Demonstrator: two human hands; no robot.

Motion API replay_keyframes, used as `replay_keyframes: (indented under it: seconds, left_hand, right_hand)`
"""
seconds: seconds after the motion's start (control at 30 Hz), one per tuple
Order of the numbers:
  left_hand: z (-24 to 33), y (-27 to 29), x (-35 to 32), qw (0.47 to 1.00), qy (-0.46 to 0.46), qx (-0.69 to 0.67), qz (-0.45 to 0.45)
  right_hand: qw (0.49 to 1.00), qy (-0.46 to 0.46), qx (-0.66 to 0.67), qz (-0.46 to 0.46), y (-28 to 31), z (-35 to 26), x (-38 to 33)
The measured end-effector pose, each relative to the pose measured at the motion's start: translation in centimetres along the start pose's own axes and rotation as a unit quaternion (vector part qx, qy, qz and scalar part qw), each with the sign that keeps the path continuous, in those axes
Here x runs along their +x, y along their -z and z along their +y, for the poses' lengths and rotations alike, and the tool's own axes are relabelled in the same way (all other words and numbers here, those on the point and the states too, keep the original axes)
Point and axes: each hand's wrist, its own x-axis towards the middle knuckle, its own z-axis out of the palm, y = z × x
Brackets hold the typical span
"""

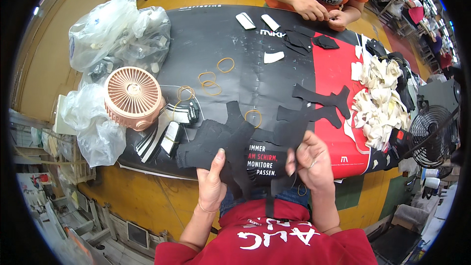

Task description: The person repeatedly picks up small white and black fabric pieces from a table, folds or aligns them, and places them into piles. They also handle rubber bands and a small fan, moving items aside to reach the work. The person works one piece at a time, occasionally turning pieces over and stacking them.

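Observation:
My left hand (212,184) grips the near edge of a stack of flat black cut fabric pieces (208,140), thumb on top and the other fingers mostly beneath. To its right, my right hand (315,162) is raised over the table's near edge with its fingers curled together. Whatever may be between those fingertips is too small to make out. More black cut pieces (321,112) with curved, branching outlines lie just beyond my right hand. A tan rubber band (253,118) rests between the two groups of pieces.
A pink fan (133,93) and clear plastic bags (117,34) stand at left, near banded black-and-white strips (170,137). Loose rubber bands (210,84) lie mid-table. Cream fabric scraps (380,98) are heaped at right by a black fan (434,132). A co-worker's hands (324,14) work across the table.

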Motion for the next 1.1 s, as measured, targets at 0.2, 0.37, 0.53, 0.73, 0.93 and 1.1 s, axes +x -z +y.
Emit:
replay_keyframes:
  seconds: [0.2,0.37,0.53,0.73,0.93,1.1]
  left_hand:
    - [-1.5,0.3,-1.0,0.992,-0.067,0.103,0.001]
    - [-1.0,0.4,-2.1,0.967,-0.14,0.206,-0.059]
    - [0.8,0.0,-2.1,0.992,-0.086,0.093,-0.017]
    - [3.1,2.3,-1.2,0.993,-0.104,0.05,0.036]
    - [4.2,3.5,-1.6,0.992,-0.089,0.007,-0.085]
    - [4.1,2.4,-2.0,0.972,0.077,-0.048,-0.218]
  right_hand:
    - [0.972,-0.073,-0.22,0.031,-3.2,5.0,-1.1]
    - [0.933,0.103,-0.344,0.032,-2.4,5.5,-1.0]
    - [0.979,0.045,-0.196,-0.021,-2.2,-0.1,0.4]
    - [0.961,0.137,-0.221,-0.097,-2.1,-6.8,2.4]
    - [0.908,0.114,-0.396,-0.075,-3.1,-4.5,5.5]
    - [0.652,0.227,-0.722,-0.052,-2.5,-0.5,7.5]
